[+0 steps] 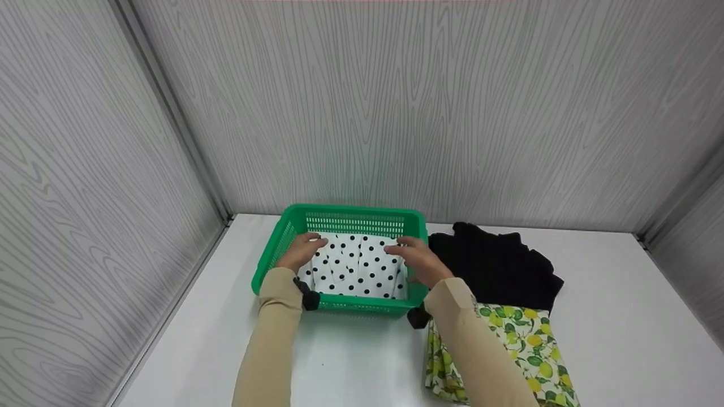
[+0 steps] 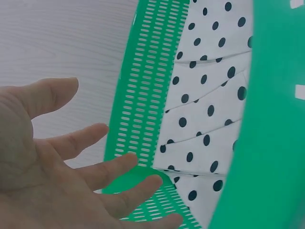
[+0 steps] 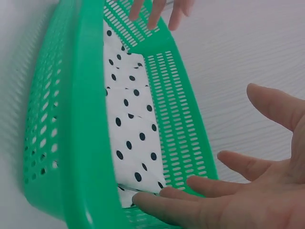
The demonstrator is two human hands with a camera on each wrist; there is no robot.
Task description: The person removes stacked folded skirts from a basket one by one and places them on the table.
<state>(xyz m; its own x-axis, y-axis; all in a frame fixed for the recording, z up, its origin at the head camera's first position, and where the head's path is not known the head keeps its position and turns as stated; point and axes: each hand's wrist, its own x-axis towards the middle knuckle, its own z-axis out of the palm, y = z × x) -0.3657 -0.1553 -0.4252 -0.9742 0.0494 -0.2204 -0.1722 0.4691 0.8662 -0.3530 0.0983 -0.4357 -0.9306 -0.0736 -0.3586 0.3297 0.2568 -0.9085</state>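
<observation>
A white cloth with black dots (image 1: 362,265) lies folded inside a green plastic basket (image 1: 356,210). My left hand (image 1: 301,251) is over the basket's left side, its fingers spread and holding nothing. In the left wrist view, that left hand (image 2: 81,167) shows its palm, with the dotted cloth (image 2: 205,109) apart from the thumb. Over the right side of the basket is my right hand (image 1: 421,261), also with extended fingers. The right wrist view has the right hand (image 3: 238,191) with its fingertips near the basket's end and the cloth's edge (image 3: 138,143).
A black cloth (image 1: 492,263) lies crumpled on the white table (image 1: 350,362), right of the basket. In front of it is a folded cloth with a lemon print (image 1: 531,345), partly behind the right sleeve. Grey wood-grain panels (image 1: 396,113) stand behind and at the sides.
</observation>
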